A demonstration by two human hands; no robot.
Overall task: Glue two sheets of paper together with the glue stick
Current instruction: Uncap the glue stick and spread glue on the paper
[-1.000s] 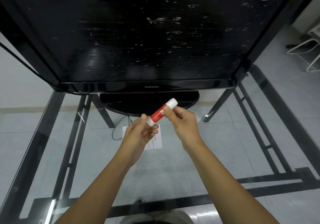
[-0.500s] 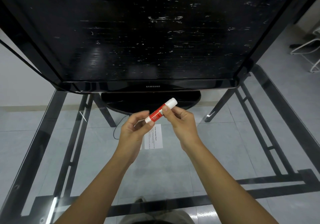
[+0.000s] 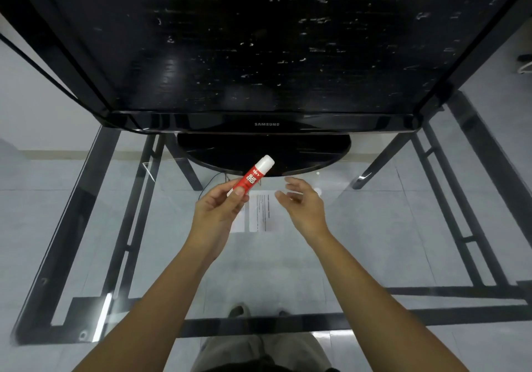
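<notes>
A red glue stick (image 3: 254, 176) with a white cap points up and to the right, above the glass table. My left hand (image 3: 220, 207) grips its lower end between thumb and fingers. My right hand (image 3: 303, 204) hovers just to the right with its fingers spread and nothing in it. Below the hands, two small white sheets of paper lie side by side on the glass: the right sheet (image 3: 263, 212) shows printed lines, and the left sheet (image 3: 239, 223) is mostly hidden by my left hand.
A large black Samsung monitor (image 3: 259, 55) stands at the back of the glass table (image 3: 374, 242), its oval base (image 3: 302, 153) just behind the hands. Black frame bars run under the glass on both sides and along the near edge. A cable (image 3: 214, 178) hangs below.
My right hand has let go of the glue stick and moved to the right, opening. My left hand alone now holds the stick. More of the paper shows.
</notes>
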